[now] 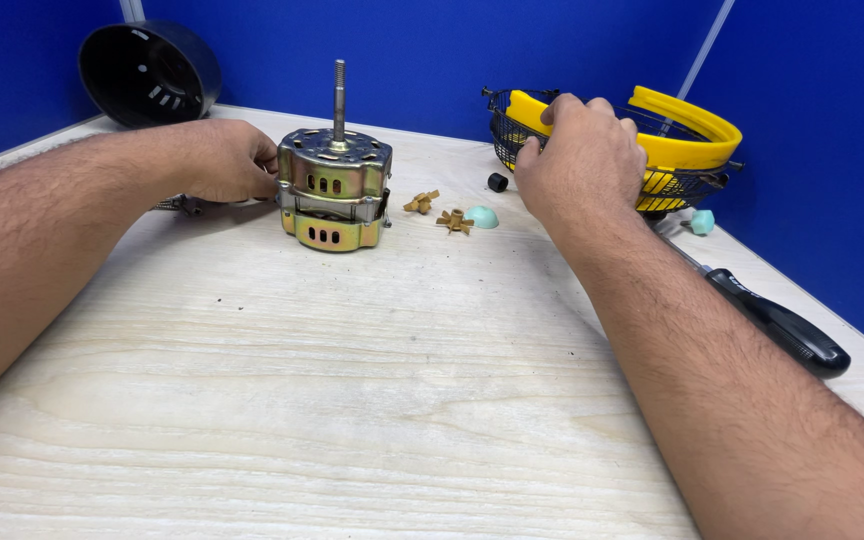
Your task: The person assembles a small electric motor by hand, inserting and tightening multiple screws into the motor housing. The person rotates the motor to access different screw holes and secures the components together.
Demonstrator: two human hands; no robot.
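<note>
Brass-toned metal motor (334,190) stands upright on the tabletop (352,400), its shaft pointing straight up. It lies left of centre, so the left hand (224,160) is nearer, fingers curled against its side. The right hand (580,160) rests well apart, fingers bent over the wire basket (687,185) rim and its yellow band (692,130).

Workshop or assembly station. Evidence: pale plywood bench (352,400) enclosed by blue partition panels (432,50); a bare electric motor (334,190) standing upright with shaft up; a black-handled screwdriver (777,325); loose small parts (447,212); a wire basket (682,185) holding yellow plastic pieces.
</note>
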